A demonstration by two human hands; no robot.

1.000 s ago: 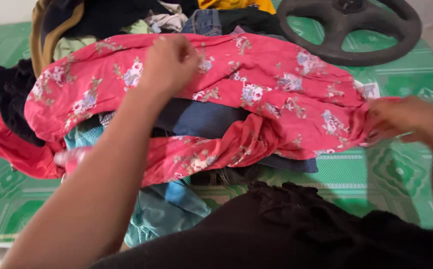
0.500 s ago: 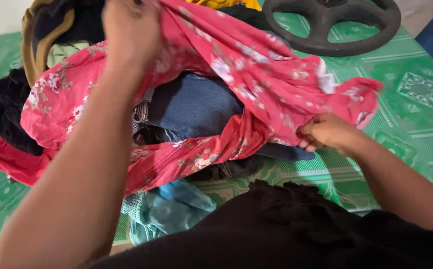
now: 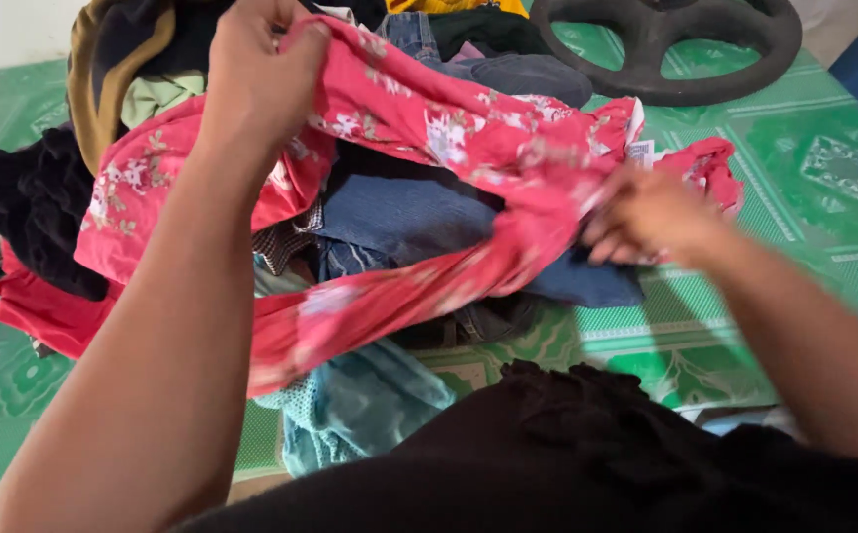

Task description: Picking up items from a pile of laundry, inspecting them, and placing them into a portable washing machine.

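Observation:
A pink-red garment with a white flower print is stretched between my two hands above a heap of clothes. My left hand is closed on its upper edge, raised near the top of the view. My right hand grips the garment's right end, low and to the right, blurred by motion. Under the lifted cloth lie blue denim pieces and a dark garment. A light teal garment lies in front of the heap.
The clothes rest on a green patterned mat. A black wheel-shaped ring lies at the back right. Black clothing and an olive-edged garment lie at the left. A black cloth covers my lap.
Both hands have lifted the flowered garment off the heap. My left hand rose towards the top; my right hand moved in leftward along the cloth, uncovering the denim beneath.

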